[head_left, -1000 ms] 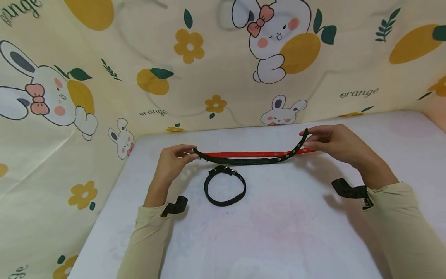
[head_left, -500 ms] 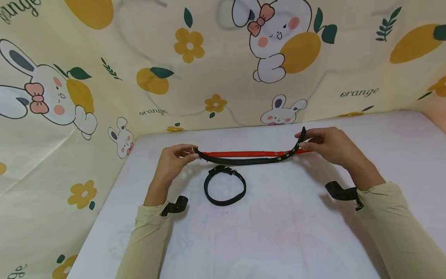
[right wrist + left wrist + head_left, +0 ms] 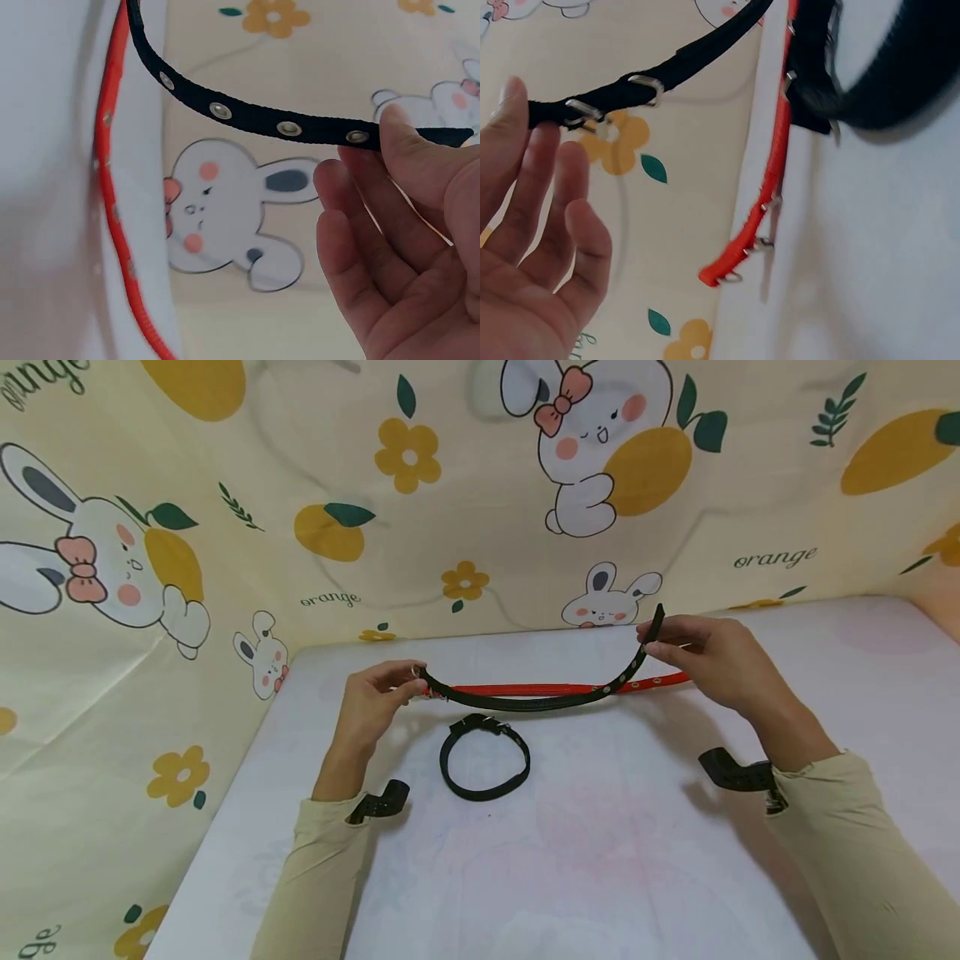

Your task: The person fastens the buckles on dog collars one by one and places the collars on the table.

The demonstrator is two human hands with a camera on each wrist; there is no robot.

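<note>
Lifted since prev frame: black collar point(image 3: 540, 700) now sags above red collar point(image 3: 555, 689), which stays on tabletop point(image 3: 600, 860). Left hand point(image 3: 371, 706) pinches buckle end, right hand point(image 3: 712, 664) pinches eyelet tip. Step looks like raising strap; next probably needs ends brought together w/ care.

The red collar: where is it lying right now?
In the head view the red collar lies flat on the white table, just behind the black collar held up by both hands.

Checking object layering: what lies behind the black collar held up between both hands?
Behind the black collar, a red collar lies straight on the white table. Its middle is partly covered by the black strap; its left end hides behind the left hand.
</note>
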